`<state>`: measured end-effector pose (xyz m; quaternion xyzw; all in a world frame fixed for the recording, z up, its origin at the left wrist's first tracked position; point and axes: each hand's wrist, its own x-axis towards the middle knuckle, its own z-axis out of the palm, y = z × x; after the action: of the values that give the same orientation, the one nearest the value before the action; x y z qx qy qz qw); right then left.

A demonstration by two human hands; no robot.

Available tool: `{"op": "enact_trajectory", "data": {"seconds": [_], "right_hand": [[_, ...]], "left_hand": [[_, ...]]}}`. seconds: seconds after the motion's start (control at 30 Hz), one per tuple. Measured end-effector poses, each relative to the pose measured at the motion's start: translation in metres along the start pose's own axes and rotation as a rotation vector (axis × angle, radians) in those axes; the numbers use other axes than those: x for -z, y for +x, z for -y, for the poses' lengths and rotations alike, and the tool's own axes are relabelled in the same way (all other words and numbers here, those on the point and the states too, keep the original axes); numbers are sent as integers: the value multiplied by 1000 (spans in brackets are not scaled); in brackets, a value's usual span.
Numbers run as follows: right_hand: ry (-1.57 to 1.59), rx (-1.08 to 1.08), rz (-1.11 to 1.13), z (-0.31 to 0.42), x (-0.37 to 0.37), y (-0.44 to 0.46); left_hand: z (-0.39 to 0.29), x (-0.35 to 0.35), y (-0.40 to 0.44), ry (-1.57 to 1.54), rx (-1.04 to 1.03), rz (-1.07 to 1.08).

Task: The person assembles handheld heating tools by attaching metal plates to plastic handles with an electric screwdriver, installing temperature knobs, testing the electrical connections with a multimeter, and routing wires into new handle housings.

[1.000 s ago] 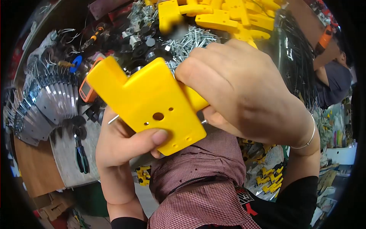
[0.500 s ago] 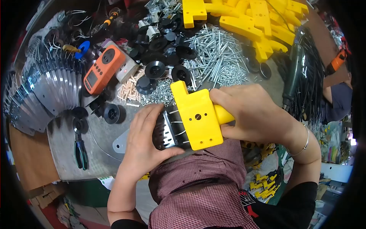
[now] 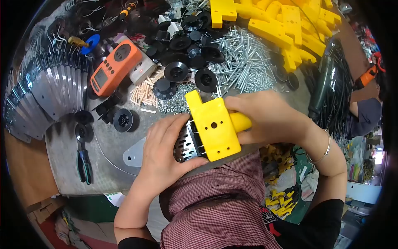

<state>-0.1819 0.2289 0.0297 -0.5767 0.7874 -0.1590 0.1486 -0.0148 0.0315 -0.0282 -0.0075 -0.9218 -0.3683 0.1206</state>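
Note:
My right hand (image 3: 259, 118) is closed around the grip of a yellow plastic handle (image 3: 213, 133), whose drilled face is turned up. My left hand (image 3: 163, 149) wraps round a slotted metal guard (image 3: 186, 145), thumb at the near side and fingers at the far side. Close against each other, the guard and the handle have a narrow dark gap between them, bridged by thin pins or wires. A flat grey blade (image 3: 134, 154) sticks out to the left from behind my left hand; its join to the guard is hidden.
Screws (image 3: 244, 62), nuts and black knobs (image 3: 176, 72) lie beyond my hands. More yellow handles (image 3: 286, 25) are piled at the back. Left are an orange meter (image 3: 116, 68), pliers (image 3: 83, 162) and a row of blades (image 3: 54, 99). A screwdriver tool (image 3: 323, 85) lies right.
My left hand has moved right with the metal guard, and the gap to the yellow handle has narrowed. The handle has shifted only slightly. The whole view has also shifted a little.

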Motion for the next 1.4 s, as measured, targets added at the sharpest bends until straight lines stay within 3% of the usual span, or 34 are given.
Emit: {"op": "enact_trajectory", "data": {"seconds": [0.57, 0.63, 0.73, 0.77, 0.8, 0.87, 0.93, 1.0, 1.07, 1.13, 1.17, 1.23, 1.27, 1.33, 1.37, 1.4], "right_hand": [[86, -41, -87, 3, -26, -11], [-30, 87, -110, -2, -22, -19], [-21, -75, -166, -4, 5, -42], [-18, -56, -447, -21, 8, -56], [-10, -216, -660, -33, 16, -70], [-294, -705, -995, -65, 20, -103], [-363, -1048, -970, -83, 23, -135], [-446, -1171, -946, -96, 16, -140], [-557, -1154, -949, -104, 12, -137], [-538, -1233, -901, -109, 9, -142], [-532, -1220, -903, -110, 8, -145], [-440, -1284, -843, -110, -1, -149], [-532, -1081, -999, -121, -7, -157], [-211, -1063, -1159, -104, -2, -154], [246, -846, -1353, -110, -5, -154], [550, -659, -1392, -101, 1, -147]], "left_hand": [[-11, 2, 0, 22, -31, 29], [-16, -1, -5, 47, 15, 46], [-14, -10, -12, 71, -34, -21], [-17, -10, -12, 66, -13, -9], [-19, -10, -13, 67, 22, 0], [-20, -11, -15, 62, 51, 14], [-19, -4, -14, 91, -19, 21], [-19, -4, -15, 95, -34, 16], [-20, -6, -14, 105, -33, 13], [-21, -4, -13, 117, -37, 27], [-29, -5, -10, 89, -97, -84], [-21, -7, -11, 99, -35, -47], [-15, -10, -17, 105, 23, 3], [-15, -10, -15, 115, 31, -7], [-17, -9, -14, 105, 32, 0], [-18, -7, -12, 101, 24, 20]]}}
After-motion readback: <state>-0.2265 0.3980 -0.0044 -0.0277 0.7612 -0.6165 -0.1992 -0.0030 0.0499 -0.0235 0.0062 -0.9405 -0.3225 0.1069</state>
